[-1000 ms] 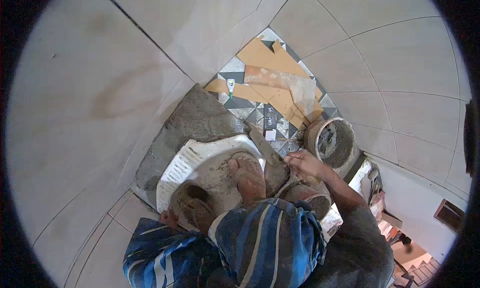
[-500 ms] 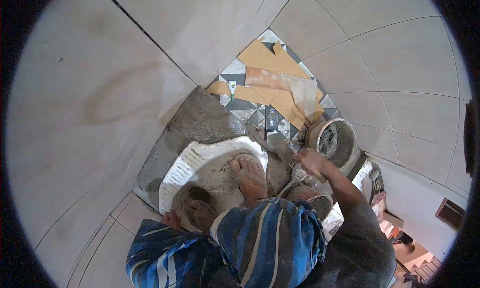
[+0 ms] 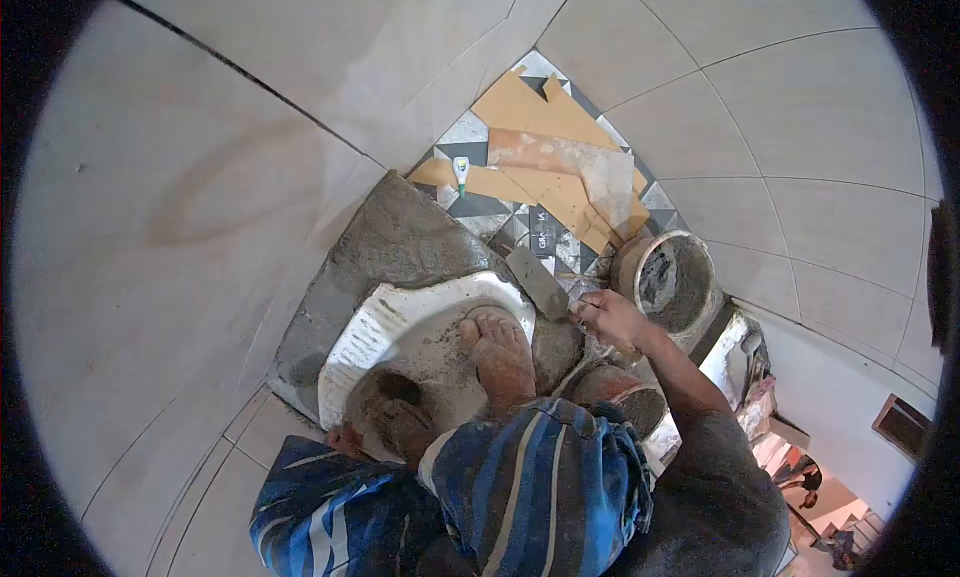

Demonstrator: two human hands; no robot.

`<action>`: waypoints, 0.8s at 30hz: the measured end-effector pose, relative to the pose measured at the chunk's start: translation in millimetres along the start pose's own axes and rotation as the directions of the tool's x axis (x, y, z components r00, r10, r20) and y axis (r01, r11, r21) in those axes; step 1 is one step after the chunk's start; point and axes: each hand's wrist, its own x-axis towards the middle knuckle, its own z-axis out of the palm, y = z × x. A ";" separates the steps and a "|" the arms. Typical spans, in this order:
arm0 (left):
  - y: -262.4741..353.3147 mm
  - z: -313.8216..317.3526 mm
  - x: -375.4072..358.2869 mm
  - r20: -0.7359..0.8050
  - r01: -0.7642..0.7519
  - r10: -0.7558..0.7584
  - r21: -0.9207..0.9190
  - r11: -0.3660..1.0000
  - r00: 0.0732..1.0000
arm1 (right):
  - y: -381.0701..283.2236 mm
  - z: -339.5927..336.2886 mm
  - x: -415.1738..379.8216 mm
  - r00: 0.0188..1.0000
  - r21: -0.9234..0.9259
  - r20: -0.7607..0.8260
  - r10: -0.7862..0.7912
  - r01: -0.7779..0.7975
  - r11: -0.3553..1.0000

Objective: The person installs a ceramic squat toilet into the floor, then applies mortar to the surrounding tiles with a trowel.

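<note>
My right hand is closed around the handle of a trowel. Its flat grey blade points up and left, beside the rim of a white squat toilet pan. Wet grey mortar covers the floor behind and left of the pan. My bare foot rests inside the dirty pan. At the pan's lower left edge a little of what looks like my left hand shows beside my striped clothing; its fingers cannot be made out.
A bucket with mortar stands right of my hand, and a smaller container sits below it. Cardboard pieces, a small white bottle and a dark box lie on the patterned tiles. Tiled walls enclose the corner.
The trowel blade has swung up and left, and its flat face now shows clearly. My right hand has shifted slightly left. The camera view has turned a little.
</note>
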 end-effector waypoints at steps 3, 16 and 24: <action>-10.0 -3.9 -1.8 0.053 0.013 -0.013 0.005 1.000 0.998 | 8.8 1.7 8.3 0.995 0.324 0.095 0.036 -0.065 0.944; 56.3 18.6 -30.3 -0.084 -0.149 0.131 -0.275 0.950 0.988 | 55.4 -35.3 36.8 0.946 0.077 0.240 -0.219 0.206 0.975; 63.4 30.7 -46.5 -0.158 -0.120 0.081 -0.256 0.959 0.984 | -21.2 -33.1 -9.4 0.986 -0.123 -0.046 -0.158 0.151 0.981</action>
